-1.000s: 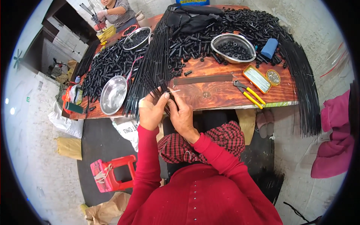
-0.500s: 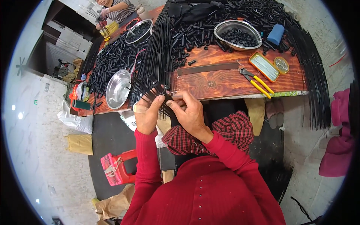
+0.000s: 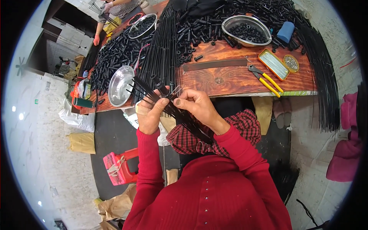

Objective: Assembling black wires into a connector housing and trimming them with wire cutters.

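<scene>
My left hand is closed around a bundle of thin black rods. The rods fan out at the upper left and run down to the right over my lap. A thick black tubular piece sticks up from the same grip. My right hand is right beside it, thumb and forefinger pinched on a thin wire at the bundle. Just where the wire meets the rods is partly hidden by my fingers.
On the wooden table lie yellow-handled pliers, a tray of thin pins, a flat dark strip and heaped black tubular parts. A metal bowl stands at left. Across the table, a gloved person works.
The rods' lower ends now show stretching down to the right below my right hand. My right hand has shifted slightly right, still at the bundle. The other person's hand has reached down.
</scene>
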The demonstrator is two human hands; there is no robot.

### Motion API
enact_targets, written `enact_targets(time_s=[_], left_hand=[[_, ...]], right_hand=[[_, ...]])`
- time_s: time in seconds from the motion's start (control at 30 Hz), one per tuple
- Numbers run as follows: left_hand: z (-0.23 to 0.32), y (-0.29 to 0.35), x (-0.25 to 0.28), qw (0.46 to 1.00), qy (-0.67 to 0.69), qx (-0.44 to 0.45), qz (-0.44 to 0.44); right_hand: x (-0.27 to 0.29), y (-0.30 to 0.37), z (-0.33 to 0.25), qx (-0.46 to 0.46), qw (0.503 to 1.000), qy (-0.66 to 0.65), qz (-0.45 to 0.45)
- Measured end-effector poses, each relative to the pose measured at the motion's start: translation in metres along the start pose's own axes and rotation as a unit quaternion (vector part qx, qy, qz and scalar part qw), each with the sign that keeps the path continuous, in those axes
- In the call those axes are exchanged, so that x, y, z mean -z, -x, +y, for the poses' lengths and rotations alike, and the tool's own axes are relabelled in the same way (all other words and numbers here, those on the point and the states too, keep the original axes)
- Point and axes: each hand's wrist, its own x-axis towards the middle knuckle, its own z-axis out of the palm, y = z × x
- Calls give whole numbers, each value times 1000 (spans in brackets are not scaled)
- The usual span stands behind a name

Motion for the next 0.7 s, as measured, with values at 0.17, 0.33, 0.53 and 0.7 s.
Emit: enact_targets(time_s=[0.17, 0.33, 0.53, 0.7], left_hand=[[0, 1, 5, 1000, -9, -17, -11], [2, -6, 0, 999, 10, 9, -35], [11, -3, -7, 999, -20, 37, -34], [7, -5, 1, 999, -5, 20, -45]], right_hand=[[-5, -2, 5, -26, 999, -26, -13], [-18, 2, 5, 69, 987, 108, 94], [-23, 3, 12, 107, 974, 158, 119], [-13, -1, 16, -1, 998, -48, 28]])
